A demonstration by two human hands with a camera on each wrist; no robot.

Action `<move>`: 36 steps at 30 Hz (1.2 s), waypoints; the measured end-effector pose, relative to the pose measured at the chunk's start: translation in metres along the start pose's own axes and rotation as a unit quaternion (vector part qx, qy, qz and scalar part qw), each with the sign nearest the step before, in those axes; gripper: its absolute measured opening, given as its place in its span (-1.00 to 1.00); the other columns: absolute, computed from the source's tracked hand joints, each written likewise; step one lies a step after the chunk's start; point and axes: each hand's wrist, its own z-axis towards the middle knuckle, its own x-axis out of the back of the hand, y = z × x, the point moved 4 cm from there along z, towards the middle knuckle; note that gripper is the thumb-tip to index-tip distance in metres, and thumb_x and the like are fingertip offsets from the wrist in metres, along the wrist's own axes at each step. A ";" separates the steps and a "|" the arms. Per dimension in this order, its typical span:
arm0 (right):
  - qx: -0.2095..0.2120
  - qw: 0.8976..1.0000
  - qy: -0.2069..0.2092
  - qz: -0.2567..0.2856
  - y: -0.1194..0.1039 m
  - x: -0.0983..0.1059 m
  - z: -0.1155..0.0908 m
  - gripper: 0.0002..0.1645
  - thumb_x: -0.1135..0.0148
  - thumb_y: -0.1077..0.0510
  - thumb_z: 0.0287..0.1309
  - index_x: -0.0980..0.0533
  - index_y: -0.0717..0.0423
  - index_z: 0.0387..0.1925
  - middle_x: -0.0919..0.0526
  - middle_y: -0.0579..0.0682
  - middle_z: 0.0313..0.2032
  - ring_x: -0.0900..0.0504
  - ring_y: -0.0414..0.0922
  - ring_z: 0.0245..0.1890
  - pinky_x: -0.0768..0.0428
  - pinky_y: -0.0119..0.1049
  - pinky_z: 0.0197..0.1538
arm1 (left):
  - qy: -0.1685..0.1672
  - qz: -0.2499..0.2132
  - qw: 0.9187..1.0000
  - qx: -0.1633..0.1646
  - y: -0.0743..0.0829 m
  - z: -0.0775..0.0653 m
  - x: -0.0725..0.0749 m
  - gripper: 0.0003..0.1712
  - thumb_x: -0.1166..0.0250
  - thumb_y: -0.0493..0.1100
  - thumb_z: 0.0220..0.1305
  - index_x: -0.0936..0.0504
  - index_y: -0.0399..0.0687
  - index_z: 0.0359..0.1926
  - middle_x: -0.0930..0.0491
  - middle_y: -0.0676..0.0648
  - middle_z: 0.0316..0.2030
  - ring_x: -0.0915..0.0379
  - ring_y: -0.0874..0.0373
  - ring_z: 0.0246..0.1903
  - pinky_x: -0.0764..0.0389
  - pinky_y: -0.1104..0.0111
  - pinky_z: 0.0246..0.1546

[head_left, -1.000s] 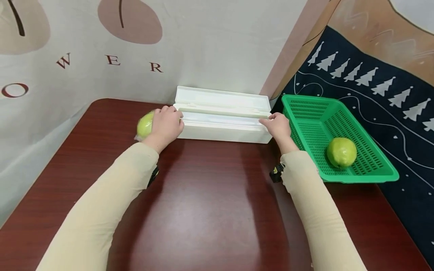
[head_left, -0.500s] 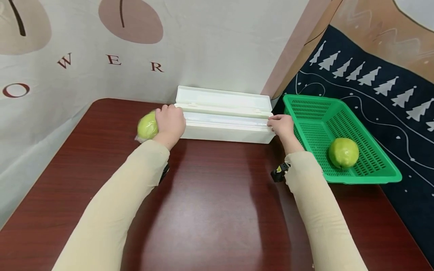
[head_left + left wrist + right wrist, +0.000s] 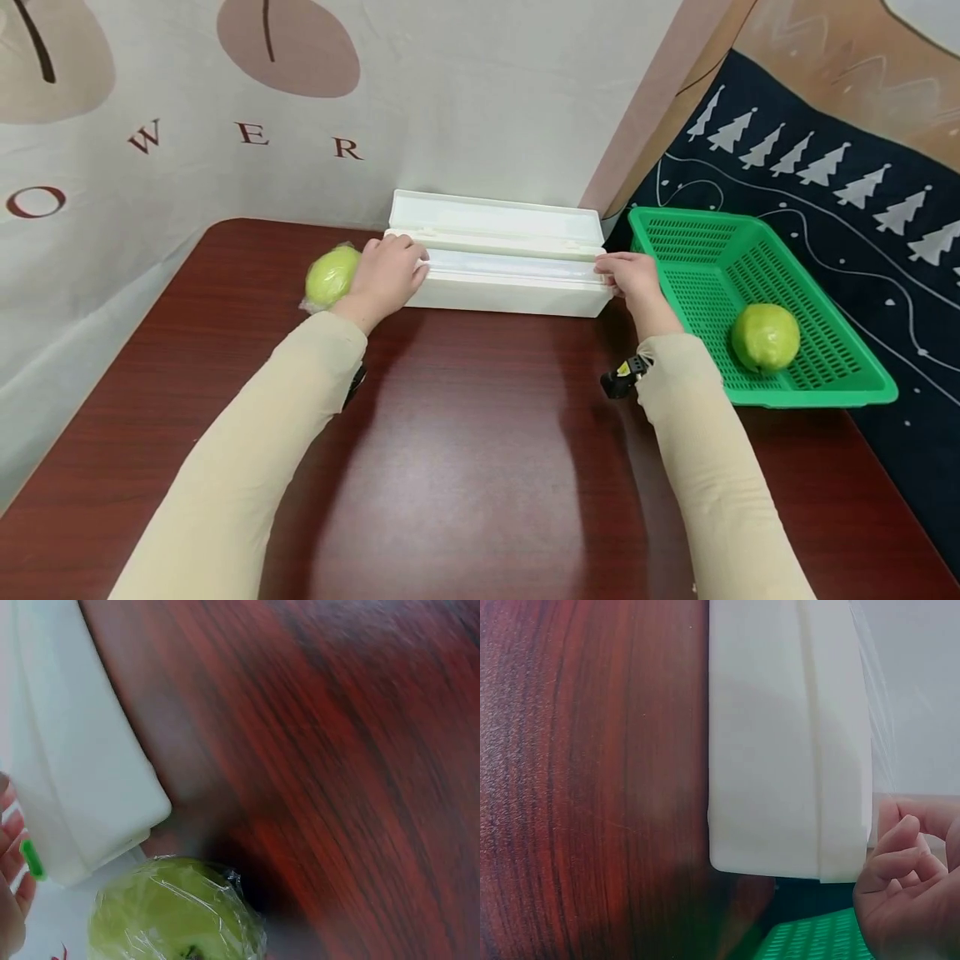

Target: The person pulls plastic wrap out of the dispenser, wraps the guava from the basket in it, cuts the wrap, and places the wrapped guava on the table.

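Note:
A white cling-film dispenser box [image 3: 510, 292] lies at the table's back edge with its lid [image 3: 491, 212] open. The clear film roll [image 3: 510, 265] shows inside. My left hand [image 3: 416, 257] sits at the box's left end, fingers curled onto the film edge. At the right end my right hand [image 3: 606, 265] pinches the film. The right wrist view shows those curled fingers [image 3: 900, 847] beside the box end [image 3: 780, 750]. A green fruit wrapped in film [image 3: 330, 275] lies just left of my left hand and also shows in the left wrist view [image 3: 172, 915].
A green slotted basket [image 3: 817, 392] stands to the right of the box with a bare green fruit [image 3: 765, 336] in it. The dark red table [image 3: 465, 450] spreads towards me. Cloth backdrops hang behind and to the right.
My left hand has slid right, off the wrapped fruit and onto the box's left end, uncovering more of the fruit. The right hand has stayed at the right end.

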 end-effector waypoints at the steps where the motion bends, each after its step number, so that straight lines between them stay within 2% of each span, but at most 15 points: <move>1: 0.000 1.000 0.002 0.006 0.000 0.000 0.001 -0.80 -0.22 0.20 0.12 -0.58 0.15 -0.20 -0.43 -0.17 -0.65 -0.32 -0.27 -0.65 -0.32 -0.45 -0.50 | -0.001 -0.001 1.000 -0.008 0.002 0.001 -0.001 -0.68 -0.10 -0.04 0.32 -0.58 -0.12 -0.04 -0.56 -0.17 -0.06 -0.41 -0.11 0.00 -0.39 0.06 -0.01; 5: -0.004 1.000 -0.007 0.007 0.001 -0.001 0.006 -0.72 -0.19 0.16 0.17 -0.53 0.17 -0.09 -0.45 -0.22 -0.67 -0.33 -0.27 -0.62 -0.32 -0.46 -0.50 | 0.000 -0.002 1.000 -0.002 0.010 0.007 0.000 -0.67 -0.16 0.00 0.29 -0.59 -0.10 -0.05 -0.55 -0.16 -0.07 -0.41 -0.09 0.01 -0.39 0.08 0.02; 10: -0.011 1.000 -0.017 0.013 0.000 -0.001 0.007 -0.68 -0.16 0.13 0.20 -0.52 0.17 -0.03 -0.50 -0.26 -0.64 -0.36 -0.27 -0.59 -0.33 -0.48 -0.50 | 0.005 0.023 0.999 -0.023 0.019 0.015 0.001 -0.81 -0.11 -0.17 0.31 -0.63 -0.09 -0.19 -0.55 -0.13 -0.18 -0.43 -0.06 -0.09 -0.41 0.13 -0.06; 12: -0.009 1.000 -0.017 0.013 -0.002 -0.002 0.006 -0.67 -0.16 0.13 0.21 -0.51 0.17 -0.01 -0.51 -0.27 -0.63 -0.37 -0.27 -0.59 -0.34 -0.48 -0.50 | 0.006 0.039 0.999 -0.029 0.019 0.018 0.003 -0.82 -0.07 -0.24 0.33 -0.60 -0.12 -0.20 -0.56 -0.13 -0.20 -0.44 -0.06 -0.12 -0.41 0.15 -0.10; 15: -0.005 1.000 -0.019 0.016 -0.003 -0.003 0.006 -0.65 -0.16 0.13 0.21 -0.51 0.17 0.01 -0.52 -0.28 -0.63 -0.39 -0.29 -0.60 -0.36 -0.51 -0.51 | 0.016 0.048 0.998 -0.022 0.013 0.020 0.005 -0.85 -0.05 -0.24 0.35 -0.54 -0.17 -0.18 -0.61 -0.16 -0.22 -0.49 -0.08 -0.16 -0.45 0.15 -0.15; 18: -0.005 1.000 -0.019 0.024 -0.003 -0.002 0.009 -0.67 -0.15 0.13 0.22 -0.51 0.16 -0.01 -0.52 -0.29 -0.64 -0.39 -0.31 -0.62 -0.37 -0.52 -0.52 | 0.022 0.023 0.999 -0.013 0.010 0.022 0.008 -0.81 -0.09 -0.18 0.33 -0.51 -0.19 -0.13 -0.65 -0.18 -0.22 -0.52 -0.10 -0.17 -0.47 0.12 -0.14; 20: -0.004 0.999 -0.017 0.031 -0.003 -0.001 0.010 -0.70 -0.14 0.14 0.22 -0.52 0.15 -0.04 -0.52 -0.29 -0.64 -0.39 -0.32 -0.63 -0.36 -0.52 -0.53 | 0.013 0.007 1.000 -0.020 0.015 0.024 0.008 -0.69 -0.15 -0.09 0.29 -0.51 -0.20 -0.05 -0.63 -0.20 -0.15 -0.50 -0.11 -0.11 -0.46 0.08 -0.08; 23: -0.001 0.999 -0.014 0.038 -0.003 0.000 0.011 -0.73 -0.14 0.15 0.22 -0.52 0.15 -0.07 -0.52 -0.27 -0.63 -0.38 -0.33 -0.65 -0.35 -0.53 -0.54 | -0.030 0.005 0.999 -0.040 0.029 0.029 0.002 -0.54 -0.18 0.02 0.27 -0.48 -0.17 0.08 -0.56 -0.19 -0.01 -0.42 -0.10 0.02 -0.42 0.06 0.02; 26: -0.001 0.999 -0.021 0.038 -0.004 -0.001 0.011 -0.71 -0.15 0.14 0.22 -0.52 0.15 -0.05 -0.53 -0.26 -0.60 -0.38 -0.32 -0.64 -0.36 -0.54 -0.53 | -0.052 0.028 0.997 -0.051 0.037 0.033 -0.002 -0.63 -0.15 -0.04 0.30 -0.55 -0.12 0.04 -0.56 -0.16 -0.03 -0.43 -0.08 0.00 -0.43 0.09 -0.01; 29: -0.005 0.999 -0.026 0.034 -0.004 -0.002 0.011 -0.68 -0.16 0.12 0.22 -0.52 0.14 -0.01 -0.54 -0.24 -0.56 -0.39 -0.31 -0.61 -0.38 -0.54 -0.49 | -0.043 0.041 0.997 -0.056 0.035 0.035 -0.002 -0.77 -0.13 -0.18 0.30 -0.64 -0.09 -0.10 -0.64 -0.12 -0.14 -0.50 -0.06 -0.10 -0.46 0.14 -0.10; 31: -0.008 0.999 -0.025 0.034 -0.004 -0.002 0.012 -0.67 -0.17 0.11 0.21 -0.52 0.13 -0.01 -0.54 -0.24 -0.55 -0.39 -0.30 -0.59 -0.39 -0.53 -0.48 | -0.036 0.032 0.997 -0.057 0.031 0.035 0.000 -0.79 -0.14 -0.23 0.27 -0.66 -0.09 -0.15 -0.67 -0.12 -0.19 -0.54 -0.07 -0.14 -0.48 0.13 -0.12; 36: -0.008 0.999 -0.021 0.046 -0.002 0.002 0.014 -0.70 -0.17 0.13 0.21 -0.52 0.15 -0.05 -0.54 -0.24 -0.59 -0.39 -0.31 -0.62 -0.39 -0.55 -0.51 | -0.048 -0.008 0.996 -0.070 0.020 0.036 0.001 -0.81 -0.19 -0.21 0.25 -0.67 -0.14 -0.18 -0.69 -0.13 -0.22 -0.57 -0.05 -0.18 -0.51 0.11 -0.09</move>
